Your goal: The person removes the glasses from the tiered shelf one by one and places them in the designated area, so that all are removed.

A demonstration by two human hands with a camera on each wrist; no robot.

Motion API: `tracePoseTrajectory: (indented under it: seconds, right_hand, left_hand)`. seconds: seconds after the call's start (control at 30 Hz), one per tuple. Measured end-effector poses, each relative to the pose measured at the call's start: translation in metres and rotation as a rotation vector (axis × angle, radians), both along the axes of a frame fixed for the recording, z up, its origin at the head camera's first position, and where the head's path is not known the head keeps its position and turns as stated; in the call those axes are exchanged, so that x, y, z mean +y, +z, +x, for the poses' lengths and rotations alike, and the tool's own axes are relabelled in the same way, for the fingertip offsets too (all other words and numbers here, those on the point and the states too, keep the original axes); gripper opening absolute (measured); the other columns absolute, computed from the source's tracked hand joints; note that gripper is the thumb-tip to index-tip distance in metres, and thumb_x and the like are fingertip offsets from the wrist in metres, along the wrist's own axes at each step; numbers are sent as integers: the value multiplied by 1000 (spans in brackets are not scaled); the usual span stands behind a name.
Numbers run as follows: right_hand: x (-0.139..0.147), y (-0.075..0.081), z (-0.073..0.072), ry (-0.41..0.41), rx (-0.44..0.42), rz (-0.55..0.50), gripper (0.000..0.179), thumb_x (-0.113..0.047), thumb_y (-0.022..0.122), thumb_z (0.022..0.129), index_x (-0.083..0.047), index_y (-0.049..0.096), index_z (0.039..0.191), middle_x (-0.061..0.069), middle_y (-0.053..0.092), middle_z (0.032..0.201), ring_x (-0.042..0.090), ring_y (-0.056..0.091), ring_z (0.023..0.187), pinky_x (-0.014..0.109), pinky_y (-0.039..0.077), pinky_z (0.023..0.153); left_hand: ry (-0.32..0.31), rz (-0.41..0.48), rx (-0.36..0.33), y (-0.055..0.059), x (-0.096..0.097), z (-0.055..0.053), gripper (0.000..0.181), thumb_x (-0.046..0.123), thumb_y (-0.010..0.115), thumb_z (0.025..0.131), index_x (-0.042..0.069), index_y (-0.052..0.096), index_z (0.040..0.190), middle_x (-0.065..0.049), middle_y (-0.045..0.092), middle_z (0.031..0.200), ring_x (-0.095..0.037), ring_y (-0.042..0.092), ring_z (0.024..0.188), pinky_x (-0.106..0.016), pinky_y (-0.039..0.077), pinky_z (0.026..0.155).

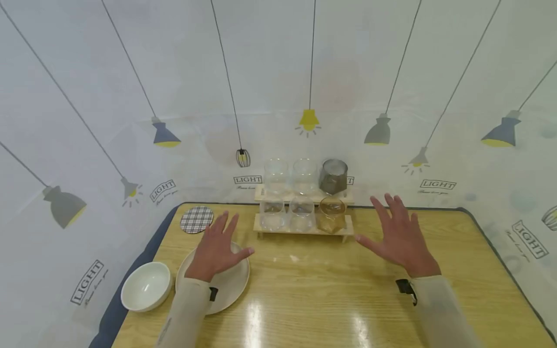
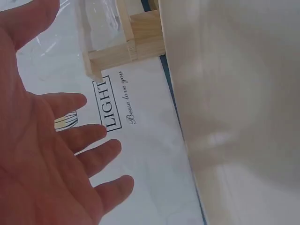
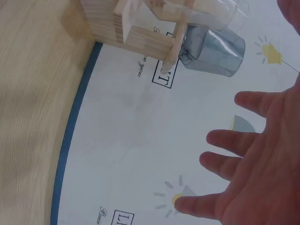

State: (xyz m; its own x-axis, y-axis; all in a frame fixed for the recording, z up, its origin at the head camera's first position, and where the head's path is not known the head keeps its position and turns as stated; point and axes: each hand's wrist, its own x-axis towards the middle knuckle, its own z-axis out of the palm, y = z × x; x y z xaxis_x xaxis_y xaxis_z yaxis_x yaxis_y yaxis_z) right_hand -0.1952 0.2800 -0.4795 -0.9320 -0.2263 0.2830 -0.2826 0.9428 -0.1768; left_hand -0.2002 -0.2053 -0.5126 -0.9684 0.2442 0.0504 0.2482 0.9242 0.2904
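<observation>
Now | left hand, right hand: fingers released | faceted smoky glass | wooden rack

Glossy wooden table, glassy tumblers, smooth plate

In the lower left of the frame, the person's left hand is spread with its thumb out, overlapping a pale plate. A white bowl sits just beside the plate toward the left edge, and a round plaid coaster lies above it. Right of center, the right hand spreads its fingers near a two-tier wooden rack. The rack, at mid-frame, bears four clear glasses, with a grey glass at the upper tier's right end and an amber glass below it. Printed pendant lamps cross the upper frame.
</observation>
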Motion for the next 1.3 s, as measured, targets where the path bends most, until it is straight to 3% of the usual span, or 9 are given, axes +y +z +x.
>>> tracePoseTrajectory:
  seconds: [0.17,0.33,0.47,0.6,0.8,0.97,1.13,1.3]
  right_hand:
    - [-10,3,-17,50,85,-92,98,-61,74,90,-8,35,164,30,37,163,54,39,146,76,42,101]
    - [-27,3,-37,96,67,-230,85,-51,68,100,-6,33,164,28,40,161,49,48,139,68,53,91]
    - [-37,0,-55,111,18,-306,79,-50,60,106,-7,30,165,25,40,161,46,51,135,67,50,97]
    - [-43,1,-77,96,-36,-386,82,-54,57,106,-8,26,167,24,37,164,47,46,142,68,43,109]
    - [-49,0,-104,93,-82,-513,88,-54,59,105,-7,20,168,25,38,163,44,42,148,66,38,116]
    - [-54,-4,-120,95,-178,-624,95,-59,62,101,-8,17,168,26,38,164,43,42,150,63,41,117]
    - [-54,-8,-130,90,-239,-702,102,-61,68,97,-11,17,169,25,36,165,44,42,150,60,41,119]
    - [-50,-9,-133,99,-258,-697,99,-58,68,98,-13,16,169,25,38,164,48,49,144,62,44,115]
  left_hand:
    - [-17,115,-19,-9,4,-11,100,67,66,94,16,24,169,-21,21,175,-49,33,155,-68,44,110]
    - [-34,301,-67,-19,4,-22,81,42,69,102,14,29,167,-20,28,172,-46,34,155,-66,40,116]
    - [-36,475,-131,-25,8,-34,70,22,67,105,11,34,165,-22,33,168,-45,42,150,-62,41,118]
    - [4,589,-206,-31,15,-48,62,20,62,107,11,37,164,-21,35,167,-43,48,147,-56,47,114]
    - [89,709,-332,-33,27,-66,55,23,59,109,13,44,161,-16,41,167,-38,51,146,-54,49,114]
    - [98,753,-339,-38,34,-73,46,13,58,109,10,52,154,-20,49,160,-41,54,143,-52,51,112]
    - [145,800,-362,-37,42,-78,40,12,55,110,13,55,149,-20,55,155,-36,58,138,-49,55,105]
    - [188,907,-430,-38,49,-83,39,12,53,110,12,54,149,-22,59,148,-32,63,128,-47,59,97]
